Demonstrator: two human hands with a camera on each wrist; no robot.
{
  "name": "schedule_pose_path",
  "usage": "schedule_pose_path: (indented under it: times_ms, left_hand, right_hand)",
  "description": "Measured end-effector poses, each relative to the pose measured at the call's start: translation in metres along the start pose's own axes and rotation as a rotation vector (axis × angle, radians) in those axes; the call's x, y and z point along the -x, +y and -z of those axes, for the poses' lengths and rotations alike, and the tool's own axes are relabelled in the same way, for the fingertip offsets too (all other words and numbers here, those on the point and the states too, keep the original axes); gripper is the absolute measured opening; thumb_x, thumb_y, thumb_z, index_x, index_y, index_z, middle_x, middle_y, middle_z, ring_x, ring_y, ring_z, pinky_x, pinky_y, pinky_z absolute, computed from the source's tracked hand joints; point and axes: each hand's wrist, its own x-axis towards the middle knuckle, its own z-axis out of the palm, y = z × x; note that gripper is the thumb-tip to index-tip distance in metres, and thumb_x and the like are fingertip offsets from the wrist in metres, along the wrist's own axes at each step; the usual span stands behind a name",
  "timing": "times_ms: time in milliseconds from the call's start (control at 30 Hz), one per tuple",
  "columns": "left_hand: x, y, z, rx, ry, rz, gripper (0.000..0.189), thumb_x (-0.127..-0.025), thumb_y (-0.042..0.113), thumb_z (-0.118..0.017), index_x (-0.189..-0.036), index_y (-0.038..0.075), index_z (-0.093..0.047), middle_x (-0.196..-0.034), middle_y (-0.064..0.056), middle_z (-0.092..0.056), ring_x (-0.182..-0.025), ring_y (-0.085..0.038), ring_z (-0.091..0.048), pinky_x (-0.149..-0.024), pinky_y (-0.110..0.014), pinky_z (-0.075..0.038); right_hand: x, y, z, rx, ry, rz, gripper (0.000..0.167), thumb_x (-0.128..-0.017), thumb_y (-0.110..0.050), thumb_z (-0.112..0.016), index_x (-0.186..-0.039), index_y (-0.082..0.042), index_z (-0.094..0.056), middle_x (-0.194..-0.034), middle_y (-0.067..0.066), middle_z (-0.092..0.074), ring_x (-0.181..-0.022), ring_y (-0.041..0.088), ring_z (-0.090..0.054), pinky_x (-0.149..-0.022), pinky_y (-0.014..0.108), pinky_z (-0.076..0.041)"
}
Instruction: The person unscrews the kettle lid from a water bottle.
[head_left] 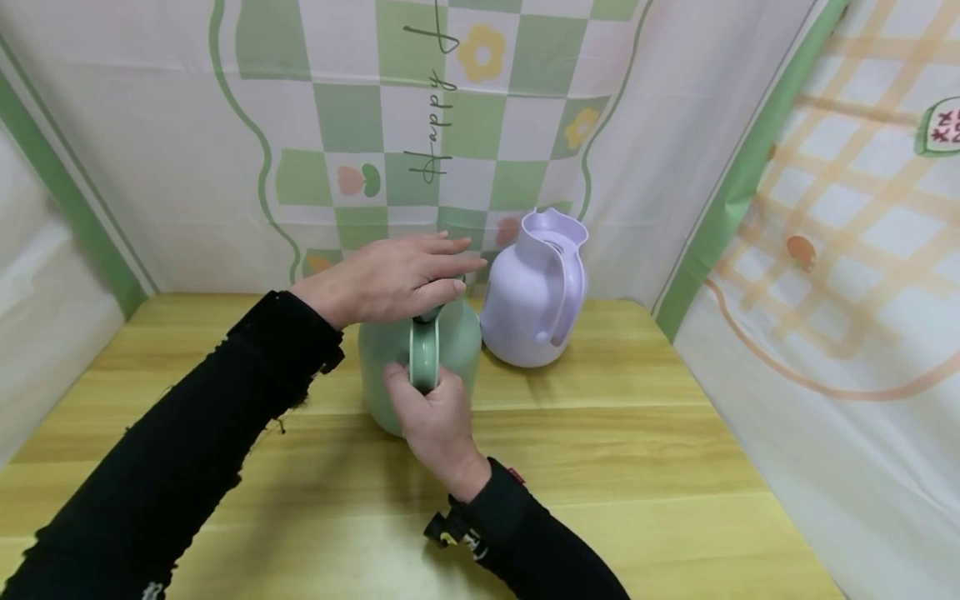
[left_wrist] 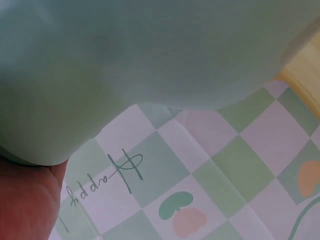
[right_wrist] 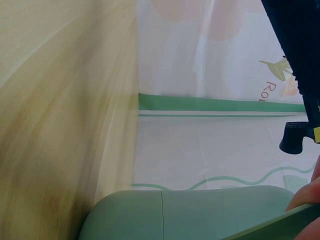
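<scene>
A green thermos jug (head_left: 378, 367) stands on the wooden table, its handle (head_left: 424, 354) facing me. My right hand (head_left: 438, 421) grips that handle, thumb on the left side. Across the jug's top lies my left hand (head_left: 390, 279), fingers straight and palm down, hiding the mouth and lid. In the left wrist view the pale green body (left_wrist: 150, 55) fills the upper part, with the edge of the left hand (left_wrist: 27, 200) at lower left. The right wrist view shows the jug's side (right_wrist: 200, 210) along the bottom and right-hand fingers (right_wrist: 307, 197) at the handle.
A lilac jug (head_left: 517, 308) with a wavy rim stands just right of the green one, handle toward me. Behind the wooden table (head_left: 637, 450) hangs a checked green and white cloth (head_left: 412, 117). An orange-checked cloth (head_left: 840, 250) hangs at the right.
</scene>
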Motion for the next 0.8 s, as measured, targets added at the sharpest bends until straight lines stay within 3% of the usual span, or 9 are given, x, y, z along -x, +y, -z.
schedule_pose_path:
  times_ms: [533,800]
  left_hand:
    - [-0.002,0.015,0.001,-0.027,-0.003,0.127,0.054,-0.112,0.045,-0.034,-0.160,0.024,-0.046,-0.169,-0.011,-0.034,-0.158,-0.031,-0.027,-0.129,-0.044,-0.023]
    - [-0.003,0.025,0.003,-0.047,-0.040,0.213,0.055,-0.113,0.047,-0.032,-0.161,0.022,-0.042,-0.170,-0.012,-0.030,-0.160,-0.029,-0.023,-0.129,-0.044,-0.021]
  right_hand:
    - [0.000,0.000,0.001,0.006,-0.004,-0.016,0.051,-0.105,-0.020,-0.058,-0.065,-0.014,-0.027,-0.058,0.001,-0.020,-0.052,0.018,-0.015,-0.056,0.028,-0.023]
    - [0.000,0.000,0.000,-0.005,-0.004,-0.008,0.052,-0.105,-0.020,-0.058,-0.065,-0.013,-0.025,-0.057,0.001,-0.019,-0.052,0.018,-0.013,-0.056,0.028,-0.023]
